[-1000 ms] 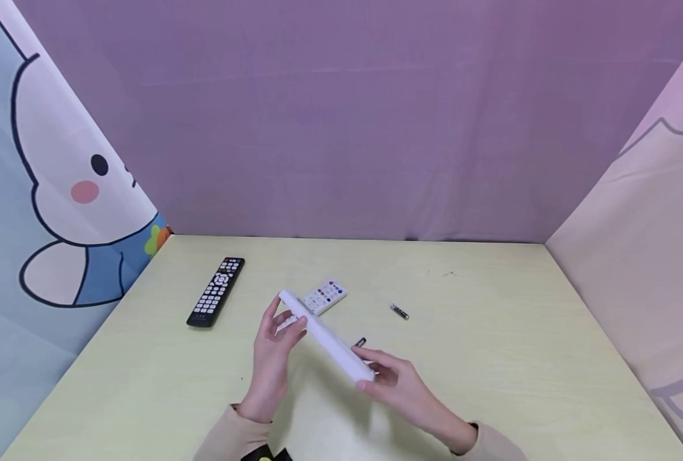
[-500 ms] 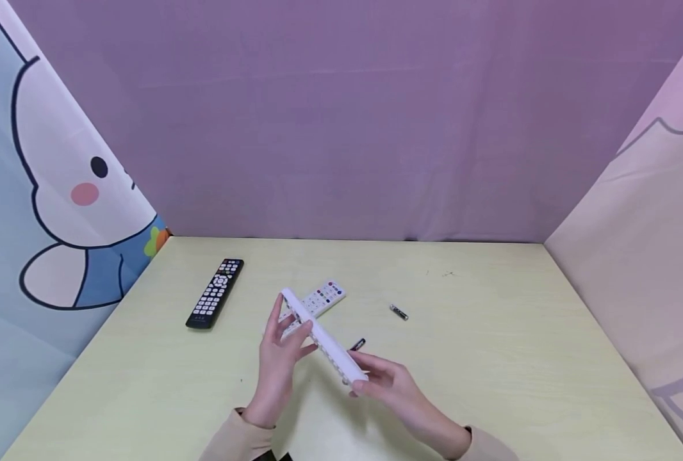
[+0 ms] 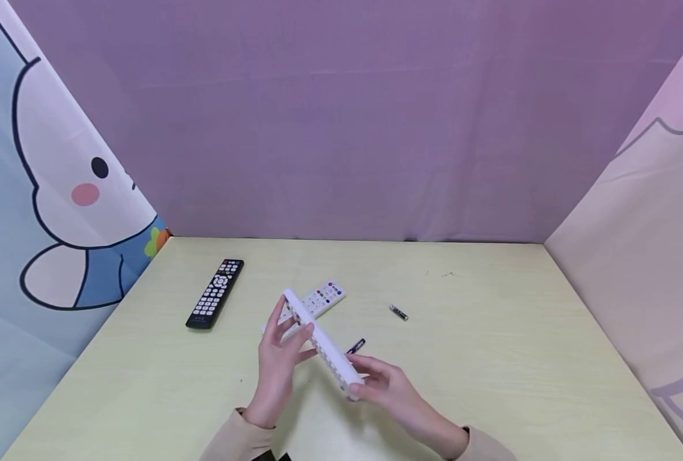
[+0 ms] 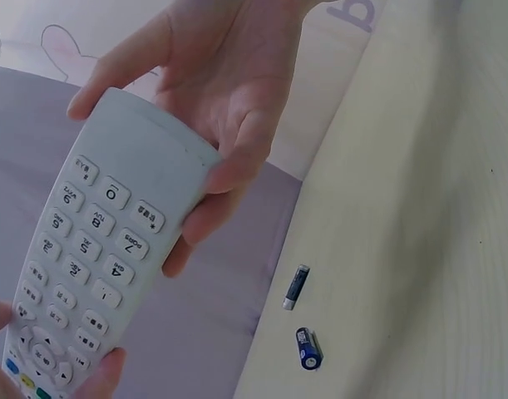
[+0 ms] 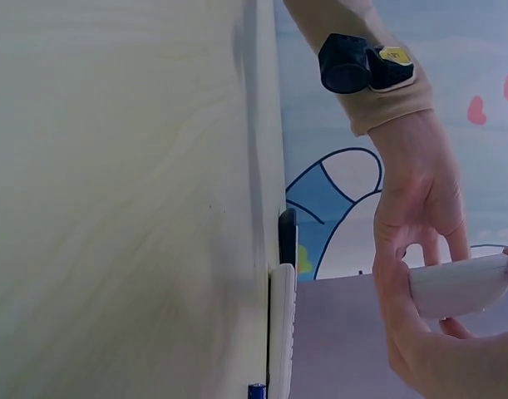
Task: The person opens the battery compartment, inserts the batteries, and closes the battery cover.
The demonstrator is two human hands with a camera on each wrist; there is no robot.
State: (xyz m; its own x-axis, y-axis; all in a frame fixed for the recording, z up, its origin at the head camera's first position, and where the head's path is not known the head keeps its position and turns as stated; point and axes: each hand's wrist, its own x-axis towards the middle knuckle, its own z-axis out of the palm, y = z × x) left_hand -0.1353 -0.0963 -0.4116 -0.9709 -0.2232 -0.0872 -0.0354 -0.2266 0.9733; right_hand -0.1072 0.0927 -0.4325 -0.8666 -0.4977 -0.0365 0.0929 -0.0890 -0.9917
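Above the table, both hands hold a white remote control [image 3: 325, 342], turned edge-up in the head view. My left hand [image 3: 278, 368] grips its far end, thumb on the near side and fingers around the other edge. The near end is held between the thumb and fingers of my right hand [image 3: 390, 394]. In the left wrist view the keypad face of the remote [image 4: 96, 224] shows its number buttons, with the right hand [image 4: 229, 91] at the plain end. The right wrist view shows the remote's end [image 5: 461, 287] with the left hand [image 5: 416, 187] behind it.
Beneath the held remote, a second white remote [image 3: 325, 296] lies on the table [image 3: 491, 358]. A black remote [image 3: 216, 293] rests at the left. One small battery [image 3: 399, 312] lies right of centre, and a blue battery [image 3: 355, 346] lies close to the right hand.
Over the last second the held remote has rolled, so the buttoned side now shows along its left edge. Its near end has shifted slightly left and down with the right hand.
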